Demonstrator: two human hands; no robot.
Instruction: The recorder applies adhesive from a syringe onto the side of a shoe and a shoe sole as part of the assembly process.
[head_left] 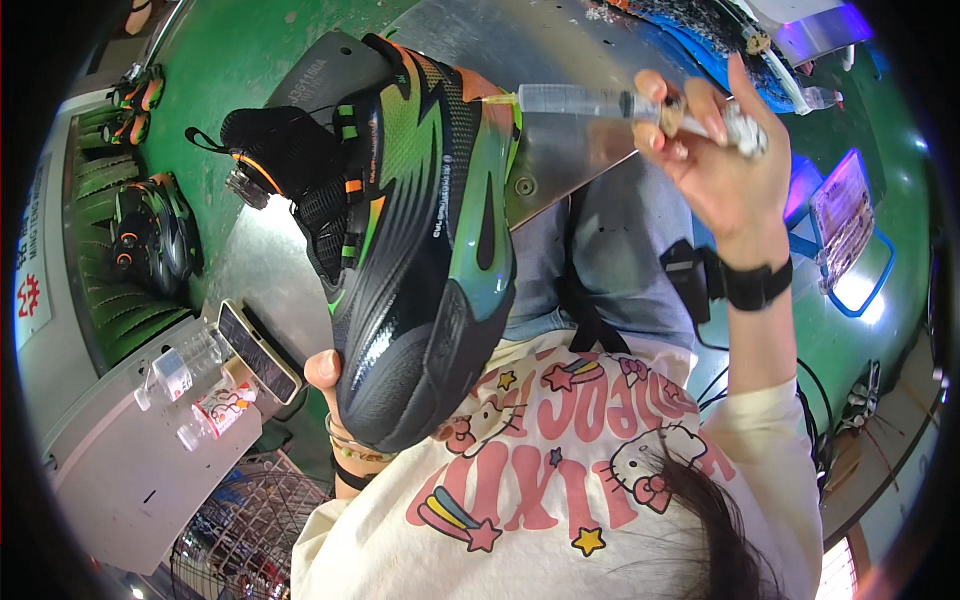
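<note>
A black, green and orange sneaker (400,230) stands tilted in front of me, its dark rounded end toward my body. My left hand (322,370) grips that near end; only the thumb shows clearly, the other fingers being hidden behind the shoe. My right hand (715,160) is closed around a clear syringe (575,101) and holds it almost level. The syringe's thin needle points left, its tip at the sneaker's upper right edge, where I cannot tell if it touches. A black tongue with a loop (275,140) sticks out from the shoe's left side.
Beneath the sneaker is a metal plate (590,175). To the left, a phone (260,352) and two plastic bottles (190,365) are on a pale surface (130,470). More sneakers (150,235) sit on a green rack. A blue-framed stand (845,225) is at right.
</note>
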